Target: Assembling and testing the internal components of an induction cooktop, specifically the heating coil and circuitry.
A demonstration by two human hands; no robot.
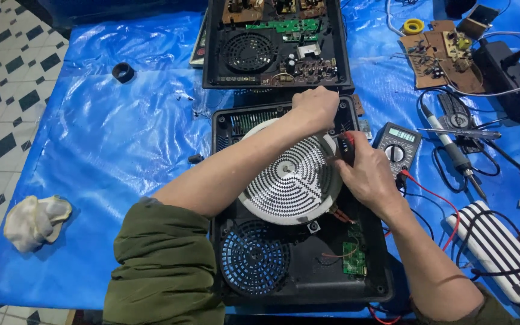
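Observation:
An opened black cooker base [296, 265] lies before me with a round white coil disc [290, 180], a blue fan grille [253, 257] and a small green circuit board [354, 260] inside. My left hand [315, 107] reaches across the disc to the base's far right corner, fingers closed, what it grips hidden. My right hand [365, 174] holds a red and black meter probe [346, 147] at the disc's right edge. A grey multimeter [397, 144] with red and black leads sits just right of the base.
A second opened black cooker base [275, 45] lies behind. A soldering iron [452, 147], brown circuit boards [437, 54], a black power strip [507, 75], a white and black striped block [501, 250], a black ring [123, 72] and a cream cloth [34, 219] rest on the blue sheet [109, 150].

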